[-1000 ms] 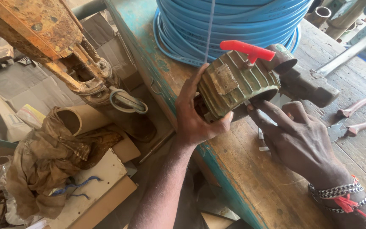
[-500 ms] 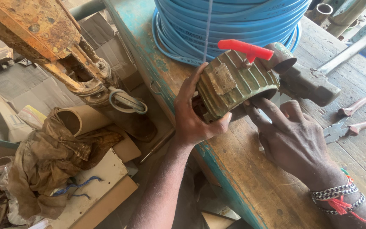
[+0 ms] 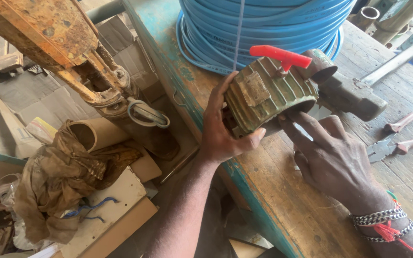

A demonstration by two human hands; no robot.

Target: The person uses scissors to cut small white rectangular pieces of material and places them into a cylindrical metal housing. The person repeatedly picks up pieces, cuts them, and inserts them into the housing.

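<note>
Fingers of our left hand (image 3: 218, 131) wrapped round ribbed motor housing (image 3: 268, 98) | right hand (image 3: 333, 153) fingertips loosely spread, touching its rim | wooden bench (image 3: 283, 200) beneath

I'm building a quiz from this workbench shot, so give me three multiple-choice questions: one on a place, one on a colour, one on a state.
1. Where does the coil of blue hose lie?
A. on the wooden bench
B. on the floor
C. on a hook

2. What colour is the lever handle above the ribbed metal motor housing?
A. green
B. red
C. yellow

3. How does the left hand meet the housing?
A. hovers apart
B. grips its end
C. lies flat on the bench

Answers: 1 A, the coil rests on the bench top behind the housing. 2 B, the handle is bright red. 3 B, its thumb and fingers wrap the housing's end, while the right hand touches its underside.
</note>
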